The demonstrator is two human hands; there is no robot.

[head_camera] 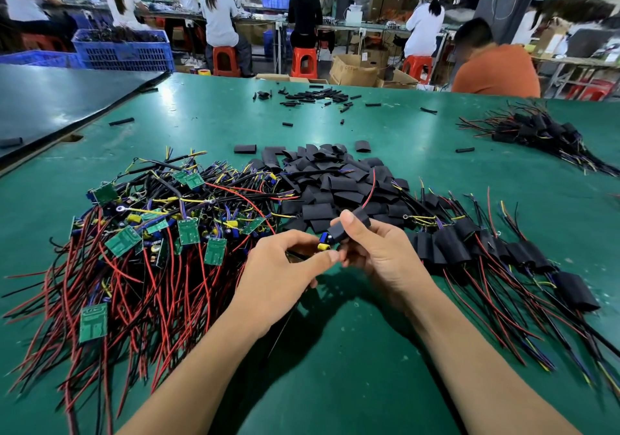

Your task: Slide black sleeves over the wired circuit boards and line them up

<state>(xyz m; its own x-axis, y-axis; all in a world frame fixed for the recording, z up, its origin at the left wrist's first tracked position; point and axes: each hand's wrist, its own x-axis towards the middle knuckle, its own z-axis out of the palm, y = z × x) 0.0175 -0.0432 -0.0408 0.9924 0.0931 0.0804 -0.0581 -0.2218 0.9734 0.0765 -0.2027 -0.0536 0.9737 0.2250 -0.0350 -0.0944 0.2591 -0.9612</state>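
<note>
Forearms (188,377) are stretched in low over the table (335,361), and the hands are brought close together. A black sleeve (350,224) is pinched by the right hand (379,257), thumb on top. The wired circuit board (324,243) is gripped at its bare end by the left hand (285,267), blue and yellow parts poking out, so this one is judged mid-slide. Sleeved boards (469,243) are lined up on the right. A big heap of bare boards (151,233) is left, with loose sleeves (335,183) piled beyond: plenty remains.
</note>
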